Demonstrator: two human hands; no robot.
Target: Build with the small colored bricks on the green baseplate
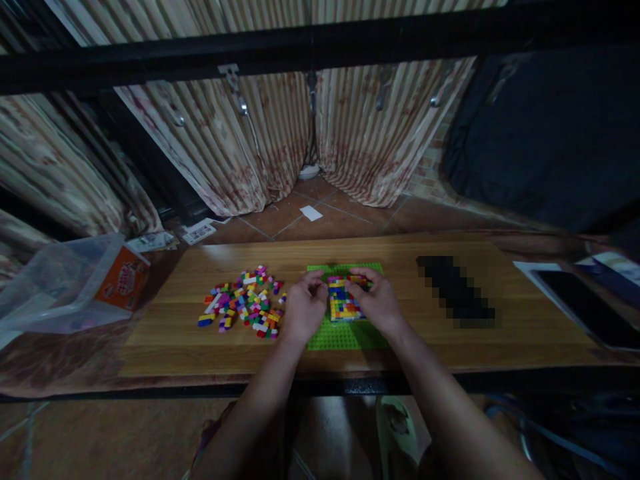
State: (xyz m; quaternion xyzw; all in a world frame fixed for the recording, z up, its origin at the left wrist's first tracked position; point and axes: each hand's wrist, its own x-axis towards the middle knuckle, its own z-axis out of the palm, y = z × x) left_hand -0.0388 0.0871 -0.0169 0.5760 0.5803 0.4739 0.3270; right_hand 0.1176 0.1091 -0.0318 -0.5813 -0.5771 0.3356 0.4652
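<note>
Loose coloured bricks [243, 301] lie just left of both hands [343, 305].

Wooden table [520, 320] bears baseplate [345, 333], loose bricks [245, 303], perhaps a tablet [585, 303].

Dim, murky light — edges bowed by wide-angle distortion, corners dark, detail soft.
</note>
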